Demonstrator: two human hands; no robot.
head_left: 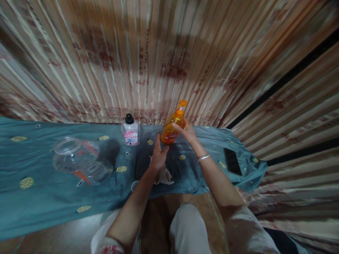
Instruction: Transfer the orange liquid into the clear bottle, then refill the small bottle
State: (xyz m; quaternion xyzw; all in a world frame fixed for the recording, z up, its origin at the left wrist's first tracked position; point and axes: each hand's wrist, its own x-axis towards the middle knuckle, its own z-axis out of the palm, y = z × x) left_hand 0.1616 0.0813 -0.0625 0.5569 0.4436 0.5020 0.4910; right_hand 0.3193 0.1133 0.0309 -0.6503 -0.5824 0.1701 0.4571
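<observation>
An orange pump bottle (172, 127) with a red label leans to the right above the far part of the cloth-covered table. My right hand (187, 132) is closed round its upper right side, thumb across the front. At the bottle's lower left, my left hand (159, 157) has its fingers stretched and thumb apart; whether its fingertips touch the bottle I cannot tell. A crumpled white tissue or cloth (165, 177) lies below my left hand, partly hidden by the wrist. Left of the orange bottle stands a clear bottle (131, 134) with a black cap and pink label.
A large clear plastic jar (79, 160) lies tilted on the left of the teal tablecloth (60, 192). A small round clear lid-like piece (134, 185) is beside my left forearm. A dark phone (232, 161) lies at the right. A pleated curtain (148, 63) hangs behind the table.
</observation>
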